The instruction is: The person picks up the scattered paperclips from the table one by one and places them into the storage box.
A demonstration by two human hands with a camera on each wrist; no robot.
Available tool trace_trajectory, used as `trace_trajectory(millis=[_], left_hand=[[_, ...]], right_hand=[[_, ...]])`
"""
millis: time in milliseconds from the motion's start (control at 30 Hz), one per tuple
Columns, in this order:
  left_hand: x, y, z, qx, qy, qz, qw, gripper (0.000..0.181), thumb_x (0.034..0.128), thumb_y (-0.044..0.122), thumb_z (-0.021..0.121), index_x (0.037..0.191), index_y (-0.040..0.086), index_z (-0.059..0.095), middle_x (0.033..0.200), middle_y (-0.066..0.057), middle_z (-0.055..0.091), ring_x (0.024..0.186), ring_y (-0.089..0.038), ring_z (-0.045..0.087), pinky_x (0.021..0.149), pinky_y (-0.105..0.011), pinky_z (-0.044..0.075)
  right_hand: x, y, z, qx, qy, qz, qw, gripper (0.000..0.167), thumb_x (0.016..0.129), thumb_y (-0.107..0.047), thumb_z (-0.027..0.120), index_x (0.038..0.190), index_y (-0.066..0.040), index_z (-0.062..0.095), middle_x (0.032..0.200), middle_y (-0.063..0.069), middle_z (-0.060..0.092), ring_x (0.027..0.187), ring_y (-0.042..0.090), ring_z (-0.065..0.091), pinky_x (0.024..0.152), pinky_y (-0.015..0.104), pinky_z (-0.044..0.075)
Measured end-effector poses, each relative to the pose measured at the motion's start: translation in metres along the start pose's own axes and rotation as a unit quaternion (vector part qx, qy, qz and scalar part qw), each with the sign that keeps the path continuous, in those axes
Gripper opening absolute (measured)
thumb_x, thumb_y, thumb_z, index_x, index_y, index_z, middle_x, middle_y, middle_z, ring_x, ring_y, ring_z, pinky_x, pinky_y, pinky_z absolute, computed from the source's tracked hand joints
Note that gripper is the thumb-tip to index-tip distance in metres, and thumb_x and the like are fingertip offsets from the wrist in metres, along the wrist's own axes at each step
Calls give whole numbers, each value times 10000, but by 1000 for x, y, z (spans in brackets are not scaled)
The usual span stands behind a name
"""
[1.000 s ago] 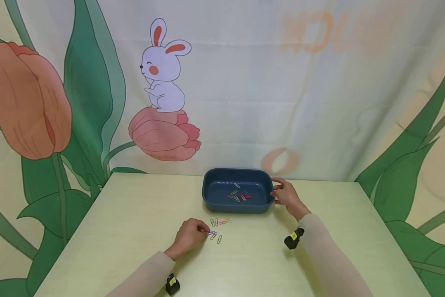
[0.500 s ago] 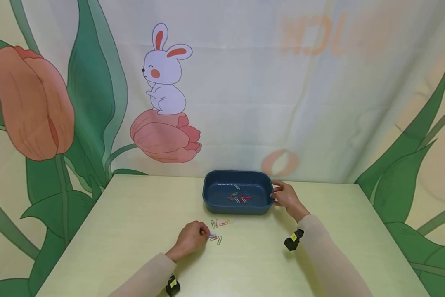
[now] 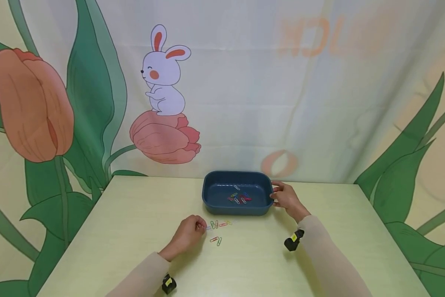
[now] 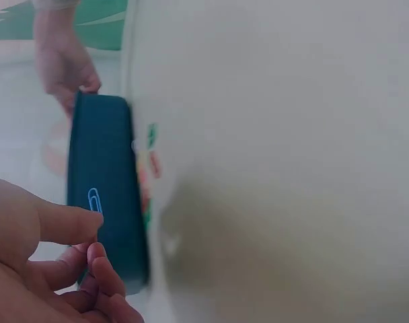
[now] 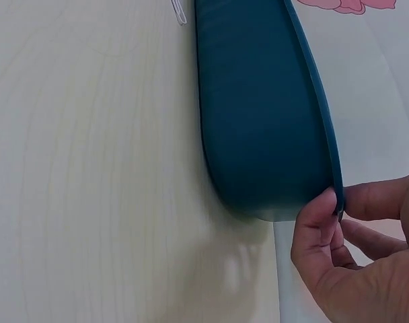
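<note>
Pinching the blue paper clip [image 4: 95, 200] by one end, your left hand [image 3: 187, 234] is before the box [image 3: 237, 210], near loose clips [image 3: 223, 225] on the desk [image 3: 259, 260]; your right hand [image 3: 288, 201] grips its rim [image 5: 325, 108], probably for keeping it steady.

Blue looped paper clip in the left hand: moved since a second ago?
Yes; the clip moved up the head view, toward the dark-blue rectangular tray.
</note>
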State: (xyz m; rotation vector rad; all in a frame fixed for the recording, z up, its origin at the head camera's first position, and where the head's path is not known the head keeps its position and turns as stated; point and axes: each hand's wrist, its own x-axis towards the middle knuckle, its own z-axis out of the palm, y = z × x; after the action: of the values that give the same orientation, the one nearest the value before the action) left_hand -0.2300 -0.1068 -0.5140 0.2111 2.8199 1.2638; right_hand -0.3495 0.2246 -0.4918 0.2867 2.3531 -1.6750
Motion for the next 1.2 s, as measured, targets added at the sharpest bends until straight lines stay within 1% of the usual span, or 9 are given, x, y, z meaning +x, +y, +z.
trace_trajectory(millis=[67,167,300,500,733,867,967,1067,1200], left_hand=[[3,5,-6,-34,89,39,9999,38,907,39,628,876,24,646,825,-39,566,758,-147,476,670,-246,406],[10,12,-16,-31,304,187,9994,44,911,66,646,878,37,653,842,-36,569,785,-150,481,693,-252,404],[21,21,-28,-78,550,370,9978,41,907,56,645,872,51,666,840,-43,578,795,-162,500,712,-269,411],[37,30,-39,-203,568,270,9978,48,923,56,625,902,69,666,855,-49,562,813,-170,499,715,-267,395],[55,38,-42,-239,663,308,9970,43,934,78,620,921,60,657,874,-66,563,821,-190,511,720,-270,401],[66,45,-41,-279,716,287,9966,45,935,90,626,930,56,654,868,-62,553,815,-188,508,724,-272,406],[76,52,-40,-337,765,340,9959,52,932,87,627,932,45,657,862,-70,561,803,-192,513,717,-277,415],[86,56,-38,-364,829,383,9952,60,939,86,619,940,40,657,875,-78,565,802,-194,514,709,-277,422],[98,56,-32,-413,877,314,9948,65,955,83,605,963,38,650,907,-86,557,826,-202,510,723,-280,432]], right_hand=[[0,0,0,3,26,9,10000,543,934,26,542,1451,-122,464,1165,125,502,827,169,558,733,325,585],[1,0,0,43,16,4,10000,548,935,28,538,1456,-124,459,1160,121,499,829,169,551,738,331,581],[1,0,1,89,-35,-29,10000,557,930,33,537,1460,-120,455,1146,113,494,816,171,551,771,369,579],[-1,1,1,117,-73,-75,9999,553,928,38,536,1453,-122,462,1110,92,492,798,161,536,772,393,568],[-1,2,0,148,-61,-122,9998,548,934,30,530,1456,-124,459,1079,79,492,791,166,527,772,415,555],[0,2,0,133,-76,-123,9998,559,924,37,537,1457,-110,455,1076,73,489,779,155,533,785,418,563],[1,1,0,99,-57,-131,9998,562,917,40,544,1454,-104,457,1089,81,491,772,145,541,789,411,573],[1,1,0,89,-12,-136,9999,560,913,43,547,1448,-104,468,1109,96,499,768,141,545,768,390,574],[0,-1,0,89,13,-134,9999,557,911,42,549,1443,-108,476,1116,102,503,771,147,548,710,330,567]])
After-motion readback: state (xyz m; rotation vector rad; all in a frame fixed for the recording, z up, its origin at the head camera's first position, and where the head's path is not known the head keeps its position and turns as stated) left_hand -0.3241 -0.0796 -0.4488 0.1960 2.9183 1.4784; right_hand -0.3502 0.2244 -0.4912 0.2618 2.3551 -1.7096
